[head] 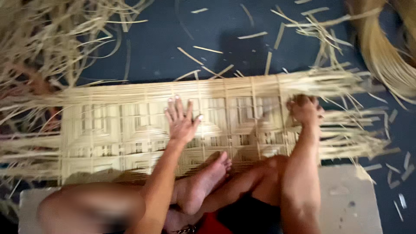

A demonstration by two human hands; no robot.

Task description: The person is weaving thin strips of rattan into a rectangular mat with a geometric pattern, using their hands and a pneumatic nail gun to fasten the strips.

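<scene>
In the head view, a long woven mat (pixel 130 130) of pale flat strips lies on the dark blue floor (pixel 173 39), running crosswise under both hands. The left hand (pixel 181 120) lies flat on the mat's woven middle, palm down, fingers spread and gripping nothing. The right hand (pixel 305 110) sits well apart from it, at the edge where the weaving ends; its fingers are curled down onto the strips there, though the blur hides whether it actually pinches any of them. Beyond the right hand, the unwoven strip ends (pixel 346 108) fan out loose and ragged. A matching fringe of loose strips (pixel 26 130) trails off past the far side of the left hand. Just nearer the person than the left hand, a bare foot (pixel 208 177) rests on the mat's near edge, with the person's knees folded between the two arms. Short strip cuttings (pixel 208 50) litter the floor beyond the mat. A tangled heap of strips (pixel 43 39) lies beyond and outside the left hand, and a smooth bundle of fibre (pixel 385 56) curves beyond and outside the right hand.
</scene>
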